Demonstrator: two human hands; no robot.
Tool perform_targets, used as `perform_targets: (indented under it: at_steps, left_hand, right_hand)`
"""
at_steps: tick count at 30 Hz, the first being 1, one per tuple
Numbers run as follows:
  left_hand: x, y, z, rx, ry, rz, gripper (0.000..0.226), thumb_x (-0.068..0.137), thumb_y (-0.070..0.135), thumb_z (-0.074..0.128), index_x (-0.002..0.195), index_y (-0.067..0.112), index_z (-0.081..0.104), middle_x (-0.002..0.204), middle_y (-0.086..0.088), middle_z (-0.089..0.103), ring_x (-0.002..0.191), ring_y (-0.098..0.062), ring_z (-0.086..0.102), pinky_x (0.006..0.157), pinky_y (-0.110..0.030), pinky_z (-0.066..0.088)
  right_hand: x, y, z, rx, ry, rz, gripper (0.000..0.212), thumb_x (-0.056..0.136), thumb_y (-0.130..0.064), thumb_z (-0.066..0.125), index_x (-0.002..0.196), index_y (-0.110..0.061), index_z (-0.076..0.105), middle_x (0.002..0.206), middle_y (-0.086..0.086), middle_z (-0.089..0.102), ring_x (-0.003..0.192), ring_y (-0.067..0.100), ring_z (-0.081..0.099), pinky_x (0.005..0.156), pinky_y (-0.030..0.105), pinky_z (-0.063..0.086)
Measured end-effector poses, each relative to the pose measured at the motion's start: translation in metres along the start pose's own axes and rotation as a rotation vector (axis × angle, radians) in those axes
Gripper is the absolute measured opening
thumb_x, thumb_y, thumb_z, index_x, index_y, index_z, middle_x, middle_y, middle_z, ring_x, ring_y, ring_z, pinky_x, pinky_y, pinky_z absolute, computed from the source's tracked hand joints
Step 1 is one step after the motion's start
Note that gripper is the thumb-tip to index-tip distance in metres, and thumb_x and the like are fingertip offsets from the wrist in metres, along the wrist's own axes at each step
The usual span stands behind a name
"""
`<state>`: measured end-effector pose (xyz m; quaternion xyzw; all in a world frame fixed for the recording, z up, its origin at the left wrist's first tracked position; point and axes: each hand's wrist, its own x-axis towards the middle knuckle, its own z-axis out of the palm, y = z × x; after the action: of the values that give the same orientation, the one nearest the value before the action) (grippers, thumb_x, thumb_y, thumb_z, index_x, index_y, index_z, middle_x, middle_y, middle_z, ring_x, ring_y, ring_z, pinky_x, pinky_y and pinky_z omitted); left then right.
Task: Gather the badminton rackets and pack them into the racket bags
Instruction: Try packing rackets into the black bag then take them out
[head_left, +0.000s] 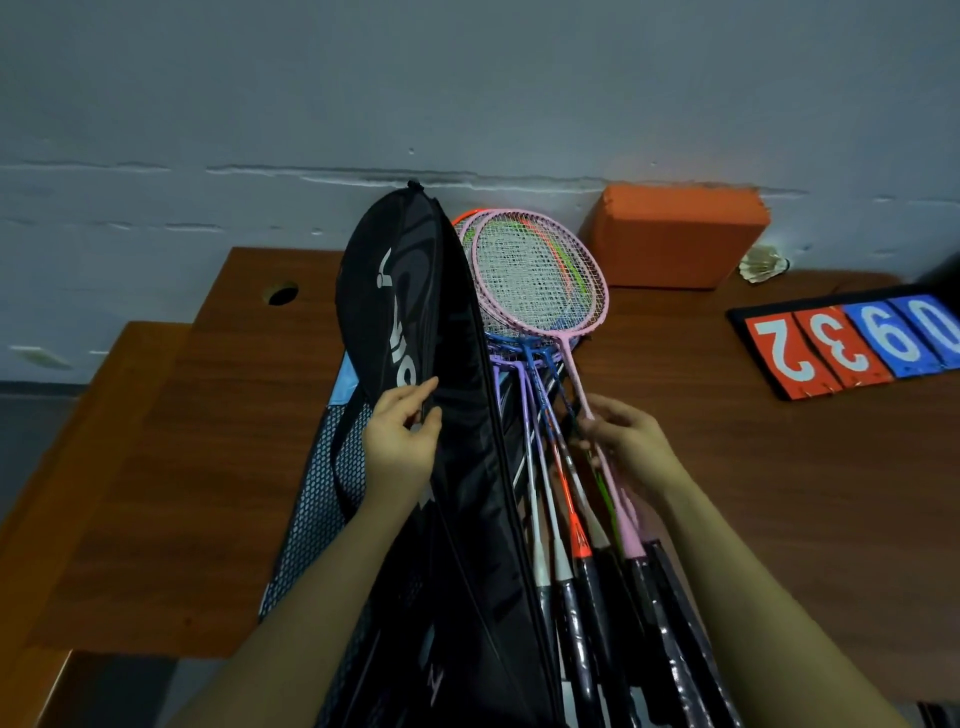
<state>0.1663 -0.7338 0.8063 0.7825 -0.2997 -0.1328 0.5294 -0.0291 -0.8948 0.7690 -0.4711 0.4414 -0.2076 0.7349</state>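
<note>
A black racket bag (415, 291) lies lengthwise on the brown table (753, 467), its flap lifted. My left hand (400, 441) pinches the edge of that flap and holds it up. Beside the bag lies a bundle of several rackets (540, 280), heads stacked toward the wall, a pink one on top, with blue, purple and orange frames under it. My right hand (628, 441) grips the shafts of the bundle just below the heads. The black-wrapped handles (623, 623) point toward me. A second bag with grey mesh and light blue trim (317, 493) lies under the black one.
An orange foam block (675, 234) stands against the wall at the back right. A white shuttlecock (763, 262) lies next to it. A flip scoreboard with red and blue number cards (852, 343) rests at the right. A round cable hole (283, 293) is at the back left.
</note>
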Motion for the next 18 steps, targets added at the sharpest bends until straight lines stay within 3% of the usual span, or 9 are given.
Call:
perform_targets:
  at_steps: [4, 8, 11, 18]
  left_hand:
    - [0.001, 0.001, -0.004, -0.018, -0.023, -0.027, 0.033, 0.086, 0.001, 0.059, 0.118, 0.007, 0.062, 0.099, -0.004, 0.056, 0.074, -0.002, 0.05, 0.073, 0.0, 0.039]
    - [0.001, 0.002, -0.008, -0.023, -0.028, -0.044, 0.033, 0.086, 0.002, 0.059, 0.119, 0.01, 0.061, 0.101, -0.001, 0.057, 0.077, -0.001, 0.051, 0.074, 0.001, 0.038]
    - [0.002, 0.001, -0.011, -0.017, -0.039, -0.038, 0.034, 0.086, 0.002, 0.06, 0.119, 0.01, 0.061, 0.1, -0.002, 0.057, 0.078, -0.005, 0.052, 0.074, 0.001, 0.038]
    - [0.005, 0.006, -0.012, -0.036, -0.093, -0.047, 0.034, 0.088, 0.003, 0.058, 0.121, 0.01, 0.06, 0.098, -0.014, 0.057, 0.079, -0.019, 0.053, 0.08, -0.028, 0.048]
  right_hand:
    - [-0.003, 0.001, 0.01, 0.149, -0.089, 0.069, 0.031, 0.085, 0.01, 0.052, 0.115, 0.002, 0.056, 0.087, 0.017, 0.065, 0.051, 0.017, 0.061, 0.042, 0.022, 0.048]
    - [-0.004, 0.002, 0.023, 0.258, -0.057, 0.128, 0.025, 0.088, 0.003, 0.052, 0.113, 0.003, 0.056, 0.067, 0.009, 0.064, 0.045, 0.015, 0.056, 0.041, 0.02, 0.046]
    - [-0.008, -0.001, 0.026, 0.283, -0.038, 0.127, 0.022, 0.088, 0.005, 0.05, 0.11, 0.003, 0.057, 0.066, 0.007, 0.065, 0.045, 0.012, 0.056, 0.039, 0.018, 0.044]
    - [-0.032, -0.005, 0.022, 0.323, 0.018, 0.047, 0.029, 0.087, 0.011, 0.043, 0.114, 0.007, 0.055, 0.072, 0.014, 0.053, 0.04, 0.006, 0.039, 0.031, 0.013, 0.024]
